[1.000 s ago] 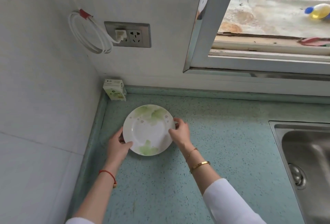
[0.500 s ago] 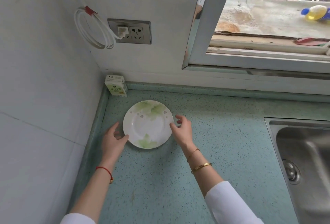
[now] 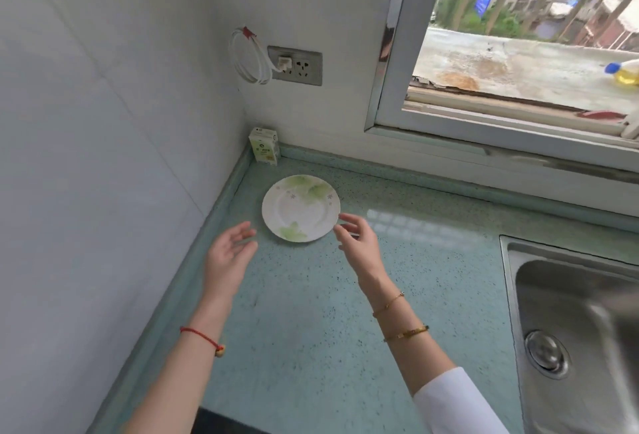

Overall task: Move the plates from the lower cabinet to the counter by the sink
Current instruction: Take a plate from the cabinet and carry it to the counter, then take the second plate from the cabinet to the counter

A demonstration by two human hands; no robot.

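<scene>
- Head view: a white plate [image 3: 301, 208] with green leaf prints is lying flat on the speckled blue-green table [image 3: 311, 312], near the back left corner where two white walls are meeting.
- The left hand [image 3: 230, 254] is hovering just in front of and to the left of the plate, palm turned inward, fingers spread and loosely curled, gripping nothing and not touching the plate.
- The right hand [image 3: 359, 243] is hovering at the plate's front right edge, fingers open and relaxed, holding nothing; its fingertips [image 3: 342, 217] are sitting right beside the rim, and I cannot tell whether they are grazing it.
- The two hands are standing apart from each other, one on each side of the plate's near edge.
- A red string bracelet [image 3: 202, 337] is circling the left wrist, and two gold bracelets [image 3: 406, 333] are sitting on the right forearm above a white sleeve [image 3: 456, 399].
- A small green and white carton [image 3: 264, 146] is standing upright in the corner, behind the plate and apart from it.
- A wall socket [image 3: 295, 65] with a white plug and a coiled white cable [image 3: 247, 57] is hanging above the carton.
- A steel sink [image 3: 570, 330] is lying to the right, well apart from the plate.
- A window [image 3: 518, 53] is opening above the table, with a yellow bottle [image 3: 626, 74] lying on the ledge outside.
</scene>
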